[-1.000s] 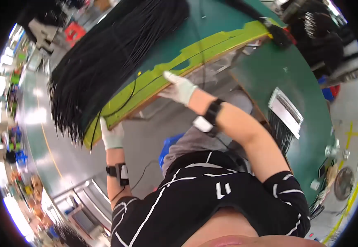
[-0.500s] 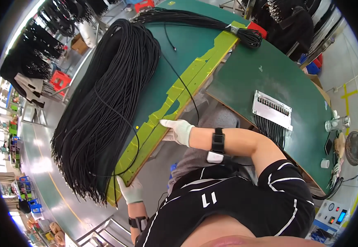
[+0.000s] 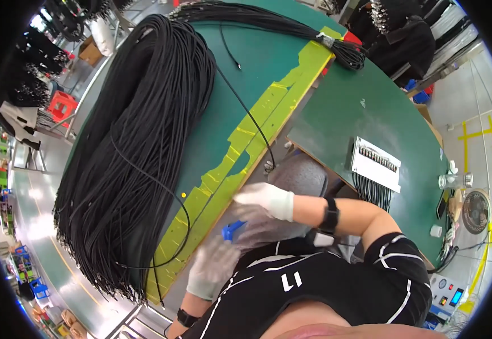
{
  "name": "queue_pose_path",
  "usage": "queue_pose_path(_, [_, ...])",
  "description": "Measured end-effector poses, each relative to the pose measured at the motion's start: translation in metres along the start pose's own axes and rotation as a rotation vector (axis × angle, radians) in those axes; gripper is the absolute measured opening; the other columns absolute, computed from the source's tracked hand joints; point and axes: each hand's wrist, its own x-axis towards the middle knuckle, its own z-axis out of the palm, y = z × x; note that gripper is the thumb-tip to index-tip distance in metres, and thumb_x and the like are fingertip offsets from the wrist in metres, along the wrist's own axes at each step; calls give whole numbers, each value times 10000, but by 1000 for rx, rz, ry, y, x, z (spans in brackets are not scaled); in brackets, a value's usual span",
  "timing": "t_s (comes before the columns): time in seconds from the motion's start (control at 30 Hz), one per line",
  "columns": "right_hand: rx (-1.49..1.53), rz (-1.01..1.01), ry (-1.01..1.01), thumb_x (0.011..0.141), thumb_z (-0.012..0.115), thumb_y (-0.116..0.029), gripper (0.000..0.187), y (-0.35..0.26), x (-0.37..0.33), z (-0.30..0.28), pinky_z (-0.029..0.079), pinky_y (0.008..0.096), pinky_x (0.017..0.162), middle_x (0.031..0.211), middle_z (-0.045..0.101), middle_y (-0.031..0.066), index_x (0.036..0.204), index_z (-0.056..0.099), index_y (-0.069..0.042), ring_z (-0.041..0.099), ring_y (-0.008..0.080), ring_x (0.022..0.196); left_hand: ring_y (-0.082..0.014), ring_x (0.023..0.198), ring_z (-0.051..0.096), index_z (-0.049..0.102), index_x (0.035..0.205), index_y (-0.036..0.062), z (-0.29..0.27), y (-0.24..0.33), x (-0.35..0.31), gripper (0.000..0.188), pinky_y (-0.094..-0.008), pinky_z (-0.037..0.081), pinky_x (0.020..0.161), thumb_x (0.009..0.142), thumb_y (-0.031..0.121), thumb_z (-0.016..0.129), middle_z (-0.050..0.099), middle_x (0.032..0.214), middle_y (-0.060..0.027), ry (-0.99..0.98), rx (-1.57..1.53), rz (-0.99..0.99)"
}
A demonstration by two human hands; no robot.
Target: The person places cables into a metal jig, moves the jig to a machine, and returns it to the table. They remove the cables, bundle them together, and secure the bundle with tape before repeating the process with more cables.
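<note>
My right hand (image 3: pixel 261 201), in a white glove, is beside the yellow-taped table edge (image 3: pixel 215 195); its thumb and partly blurred fingers are apart, and I see nothing held. My gloved left hand (image 3: pixel 212 268) is smeared by motion to the right of the near table corner, off the tabletop. A thick bundle of black cables (image 3: pixel 144 124) lies looped along the green table (image 3: pixel 234 101), its ends toward the near left. One loose black cable (image 3: pixel 188 217) curves across the tape below the bundle. Another strand (image 3: pixel 251 118) runs down over the table edge.
A second, tied cable bundle (image 3: pixel 345 53) lies across the far end. On the right-hand green table (image 3: pixel 336 113) sits a metal plate (image 3: pixel 376 164) with a row of connectors and black cables. A fan (image 3: pixel 476 210) and glass jar (image 3: pixel 455 181) stand beyond. A blue object (image 3: pixel 233 230) shows between my hands.
Both hands have come off the table edge; my left hand moved right, away from the near corner, and my right hand drew back slightly. The view has shifted a little.
</note>
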Motion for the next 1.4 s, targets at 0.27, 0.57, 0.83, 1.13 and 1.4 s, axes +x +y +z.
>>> queue_pose_path(0.27, [-402,-460,106,924,675,-158,466,-2,-131,-68,477,322,986,1270,634,95,1337,540,11,598,158,1146,-291,1172,607,475,1356,-76,128,-1,74,488,-412,448,1053,944,148,611,626,1227,-208,-287,1110,-5])
queue_pose_path(0.57, [-675,-1038,1027,922,633,-37,334,52,-263,-199,474,301,989,1167,678,102,1254,606,-2,628,169,1100,-244,1130,621,573,1301,-23,186,-112,172,444,-338,464,1007,900,133,685,666,1201,-140,-535,1686,371])
queue_pose_path(0.83, [-128,-634,1361,945,626,-247,294,111,-326,-272,475,239,542,864,673,57,1128,646,-18,590,101,644,-379,1322,441,506,1371,-1,199,-247,253,705,-456,324,1131,799,329,752,506,1381,-236,-1011,2377,820])
queue_pose_path(1.13, [-176,-429,1238,910,627,-343,301,87,-319,-290,349,252,364,575,511,6,785,580,-72,431,92,409,-435,1326,395,406,1424,-36,176,-294,255,884,-473,259,1164,752,428,744,445,1412,-288,-1041,2504,751])
queue_pose_path(1.4, [102,-607,1368,896,656,-248,209,119,-351,-281,370,262,372,601,521,7,832,570,-69,453,82,436,-413,1320,417,353,1473,-1,168,-325,264,914,-491,315,1129,769,419,755,389,1474,-262,-1305,2382,894])
